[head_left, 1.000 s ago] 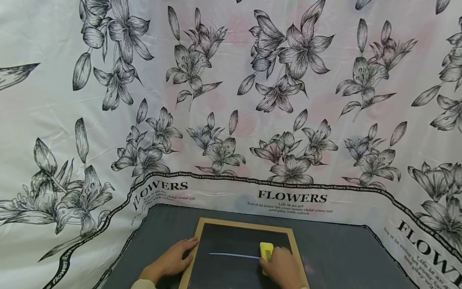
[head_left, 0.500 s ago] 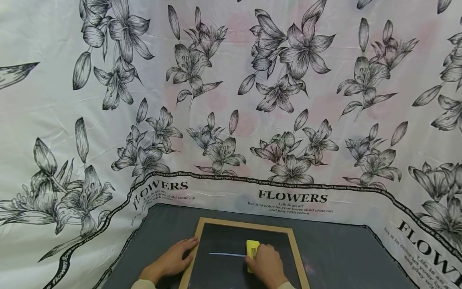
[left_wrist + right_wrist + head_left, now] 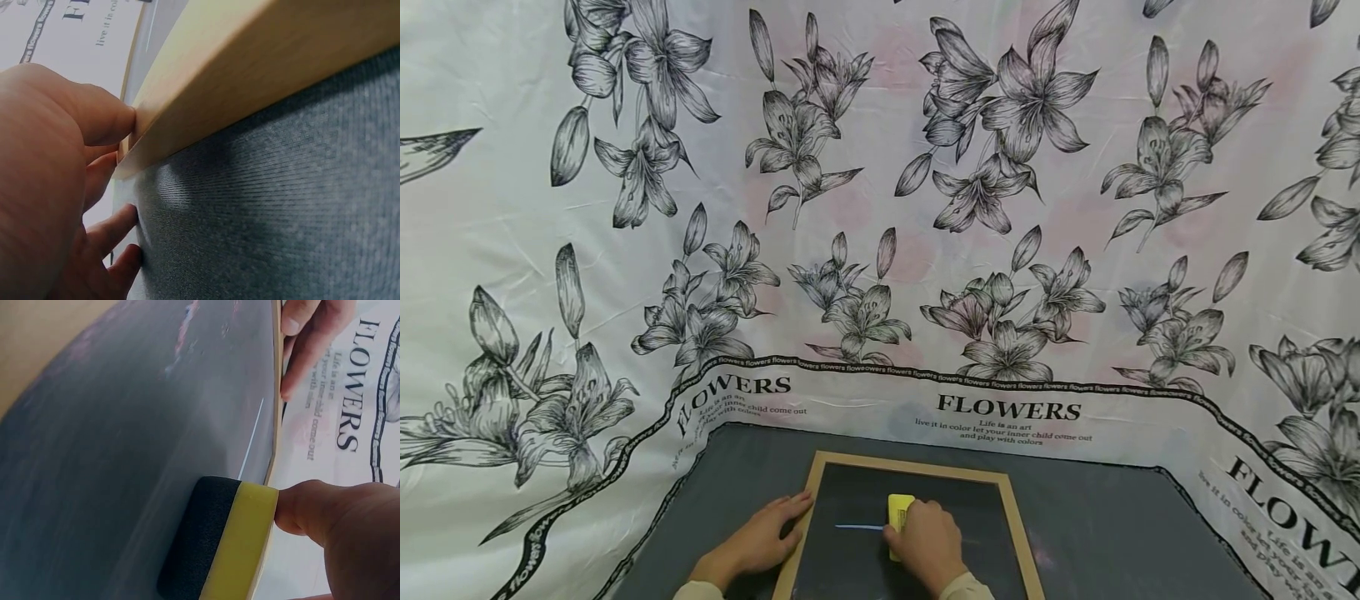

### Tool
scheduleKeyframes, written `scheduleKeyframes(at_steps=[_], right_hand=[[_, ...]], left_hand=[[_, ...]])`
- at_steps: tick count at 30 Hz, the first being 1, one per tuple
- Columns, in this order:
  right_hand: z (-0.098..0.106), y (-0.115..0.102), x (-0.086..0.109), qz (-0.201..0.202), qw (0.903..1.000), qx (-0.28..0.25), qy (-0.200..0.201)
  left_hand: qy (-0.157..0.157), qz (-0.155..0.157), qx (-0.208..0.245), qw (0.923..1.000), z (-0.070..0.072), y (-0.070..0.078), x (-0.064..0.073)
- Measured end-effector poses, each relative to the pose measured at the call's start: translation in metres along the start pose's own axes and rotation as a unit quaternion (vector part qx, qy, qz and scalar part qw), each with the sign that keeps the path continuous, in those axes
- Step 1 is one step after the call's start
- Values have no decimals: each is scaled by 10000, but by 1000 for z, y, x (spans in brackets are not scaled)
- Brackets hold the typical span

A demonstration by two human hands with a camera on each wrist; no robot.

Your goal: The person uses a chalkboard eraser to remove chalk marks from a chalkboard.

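A small chalkboard (image 3: 853, 493) with a light wooden frame lies on the dark tabletop. Across it runs a short pale blue chalk line (image 3: 857, 527). My right hand (image 3: 932, 542) grips a yellow eraser (image 3: 240, 544) with a dark felt pad, the felt against the board at the line's right end. My left hand (image 3: 756, 537) rests at the board's left edge. In the left wrist view its thumb touches the wooden frame (image 3: 206, 94), and the other fingers are spread toward the dark tabletop. The eraser's lower part is partly hidden behind the right hand.
The dark grey tabletop (image 3: 1105, 525) extends on both sides of the board. Behind it and at the sides hangs a white curtain (image 3: 880, 200) printed with black flowers and lettering. Faint pinkish chalk smudges (image 3: 185, 331) mark the board's surface.
My right hand has slid the eraser leftward along the blue line, and the visible line has grown shorter from its right end. The left hand and the board have stayed in place.
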State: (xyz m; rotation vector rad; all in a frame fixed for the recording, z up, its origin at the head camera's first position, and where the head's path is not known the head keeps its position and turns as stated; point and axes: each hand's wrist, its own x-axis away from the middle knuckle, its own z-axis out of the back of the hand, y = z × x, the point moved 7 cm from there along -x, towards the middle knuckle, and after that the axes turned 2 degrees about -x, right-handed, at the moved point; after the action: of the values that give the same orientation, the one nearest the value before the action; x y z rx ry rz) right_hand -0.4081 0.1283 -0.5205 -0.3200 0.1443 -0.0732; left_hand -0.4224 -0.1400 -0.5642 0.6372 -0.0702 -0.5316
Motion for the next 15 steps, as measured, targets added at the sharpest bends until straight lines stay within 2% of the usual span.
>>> scheduleKeyframes(at_steps=[7, 15], right_hand=[[-8, -19, 0, 225, 9997, -73, 34], [-13, -42, 0, 481, 9983, -340, 31]], left_hand=[[-52, 36, -69, 10000, 0, -1, 0], [31, 56, -28, 10000, -1, -3, 0]])
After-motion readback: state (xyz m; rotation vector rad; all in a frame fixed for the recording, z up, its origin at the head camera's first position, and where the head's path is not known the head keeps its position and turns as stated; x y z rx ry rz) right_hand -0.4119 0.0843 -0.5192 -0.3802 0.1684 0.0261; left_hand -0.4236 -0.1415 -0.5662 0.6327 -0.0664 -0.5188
